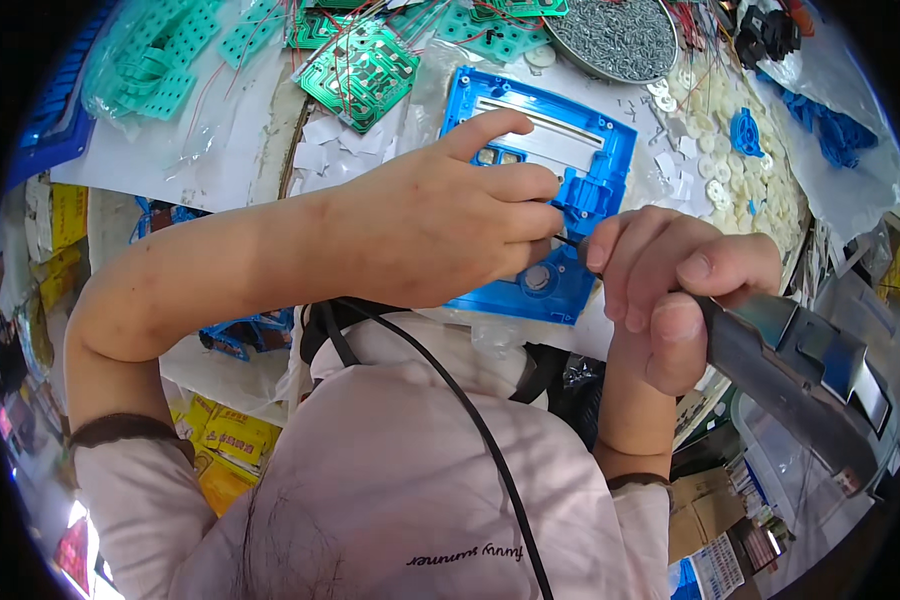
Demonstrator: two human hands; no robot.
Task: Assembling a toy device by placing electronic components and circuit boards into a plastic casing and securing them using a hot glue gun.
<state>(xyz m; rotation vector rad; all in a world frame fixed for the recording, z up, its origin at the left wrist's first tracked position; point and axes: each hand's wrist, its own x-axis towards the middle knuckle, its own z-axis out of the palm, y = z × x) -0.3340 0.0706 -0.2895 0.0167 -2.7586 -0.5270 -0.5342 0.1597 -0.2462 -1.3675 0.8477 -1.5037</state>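
Observation:
A blue plastic housing (pixel 610 150) lies on the worktable in front of me, with a pale strip and small fittings inside it. My left hand (pixel 460 215) reaches across it from the left, palm down. Its little finger sticks out while the other fingers curl together near a thin dark bit (pixel 567 240); the thumb and whatever they pinch are hidden. Wrapped round a black electric screwdriver (pixel 790 370) is my right hand (pixel 670 280), at the housing's right edge. The screwdriver's body slants down to the right, and its bit points toward my left fingertips.
A round metal dish of screws (pixel 615 35) stands at the back. Green circuit boards (pixel 360 75) with red wires and turquoise rubber pads (pixel 160 60) lie at the back left. Many cream plastic discs (pixel 720 160) are heaped at the right. A black cable (pixel 460 390) crosses my front.

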